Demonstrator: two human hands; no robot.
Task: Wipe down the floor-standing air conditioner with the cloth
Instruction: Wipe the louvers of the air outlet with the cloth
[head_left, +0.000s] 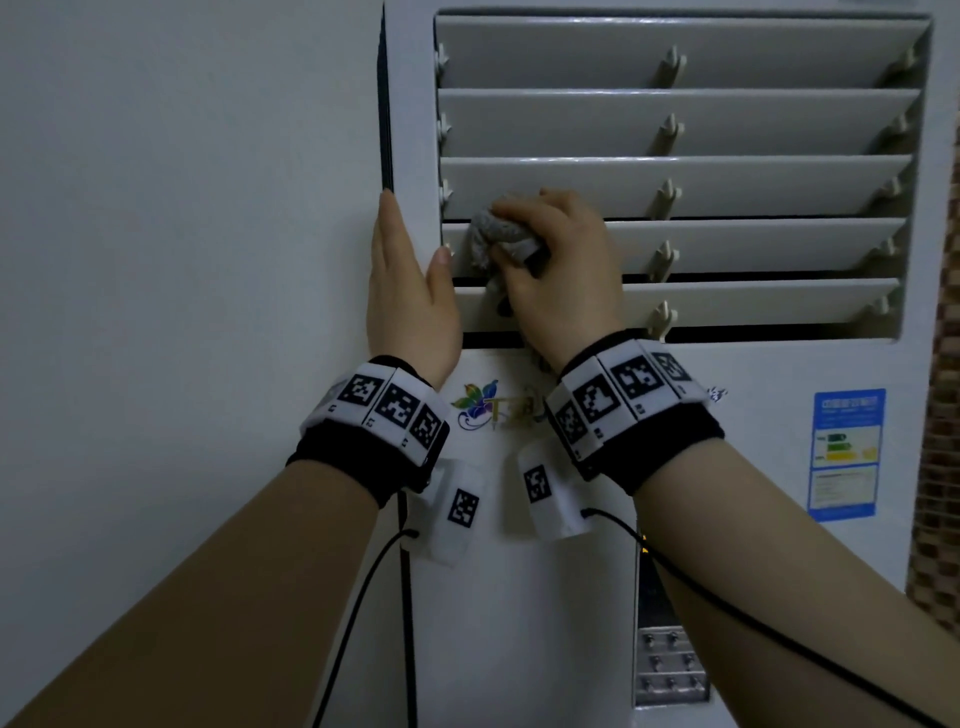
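A plain pale wall (182, 208) backs the tall white floor-standing air conditioner (753, 467). The bunched grey knitted cloth (498, 234) sits at the left end of the fourth of five grey horizontal louvre slats (753, 187), wadded small, probably to reach the narrow gaps. The right hand (561, 260) curls round it, pressing it in. The left hand (405, 280) lies flat, fingers straight, on the cabinet's left edge, likely steadying it. One blue energy label (847, 452) and two marker-printed wristbands (623, 400) complete the view.
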